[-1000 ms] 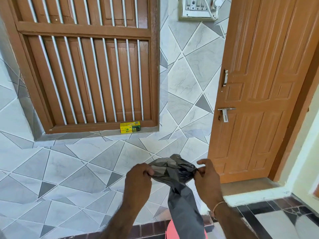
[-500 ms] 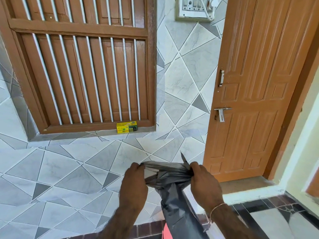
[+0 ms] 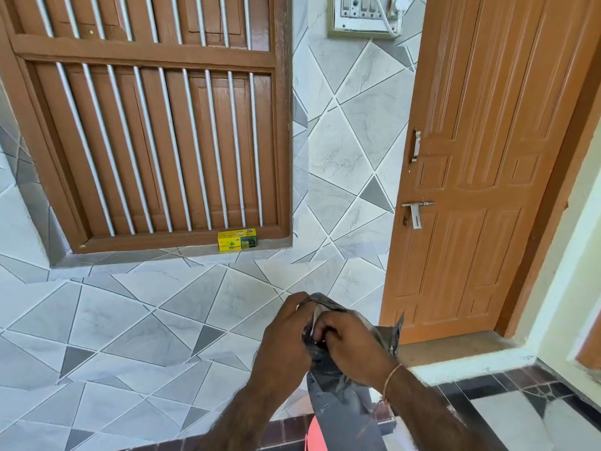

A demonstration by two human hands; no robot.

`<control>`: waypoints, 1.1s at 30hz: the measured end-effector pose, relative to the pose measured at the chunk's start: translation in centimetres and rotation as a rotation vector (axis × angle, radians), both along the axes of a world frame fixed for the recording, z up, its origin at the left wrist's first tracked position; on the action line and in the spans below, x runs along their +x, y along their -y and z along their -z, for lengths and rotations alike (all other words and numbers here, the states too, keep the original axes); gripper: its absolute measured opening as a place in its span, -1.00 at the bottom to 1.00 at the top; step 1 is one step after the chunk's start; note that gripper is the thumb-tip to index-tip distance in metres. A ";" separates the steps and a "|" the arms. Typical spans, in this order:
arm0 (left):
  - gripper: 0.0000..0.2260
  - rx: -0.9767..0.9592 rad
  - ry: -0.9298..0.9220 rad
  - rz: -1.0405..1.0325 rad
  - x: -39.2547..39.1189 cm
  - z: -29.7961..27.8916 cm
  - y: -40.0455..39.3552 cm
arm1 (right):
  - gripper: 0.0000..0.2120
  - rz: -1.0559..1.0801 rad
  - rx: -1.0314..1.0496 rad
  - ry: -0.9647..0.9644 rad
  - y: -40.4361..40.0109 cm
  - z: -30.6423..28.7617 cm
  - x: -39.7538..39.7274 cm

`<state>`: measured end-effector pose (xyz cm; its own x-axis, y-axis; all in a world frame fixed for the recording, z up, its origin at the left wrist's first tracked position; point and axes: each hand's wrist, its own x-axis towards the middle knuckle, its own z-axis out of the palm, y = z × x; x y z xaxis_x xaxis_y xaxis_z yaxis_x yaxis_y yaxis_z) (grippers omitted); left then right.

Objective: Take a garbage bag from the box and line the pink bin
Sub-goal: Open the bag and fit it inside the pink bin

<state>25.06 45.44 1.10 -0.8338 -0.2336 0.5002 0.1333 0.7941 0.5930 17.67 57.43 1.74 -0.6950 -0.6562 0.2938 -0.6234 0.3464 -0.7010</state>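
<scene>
The hands — left (image 3: 286, 340), right (image 3: 349, 340) — have closed together, pinching the garbage bag (image 3: 341, 408) mouth; likely working the layers apart before lining the pink bin (image 3: 313, 434).

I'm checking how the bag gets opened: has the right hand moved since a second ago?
Yes. The right hand has shifted left, away from the orange door, until it meets the left hand on the garbage bag.
</scene>
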 end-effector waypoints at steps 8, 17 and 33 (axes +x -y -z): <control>-0.58 0.026 -0.049 -0.147 1.1 0.0 1.0 | -0.74 0.180 0.536 -0.305 -2.5 2.8 -2.4; -0.63 -0.196 0.024 -0.154 0.5 1.3 2.0 | -0.58 0.125 0.523 -0.061 -3.2 3.8 -2.2; -0.64 -0.092 0.206 -0.351 0.8 3.2 6.2 | -0.29 0.299 0.706 -0.013 -6.3 7.0 -4.6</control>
<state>25.88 39.29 -2.09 -0.7963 -0.4837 0.3633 -0.2692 0.8211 0.5032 13.11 63.72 -5.31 -0.8720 -0.4754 -0.1163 -0.4390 0.8648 -0.2438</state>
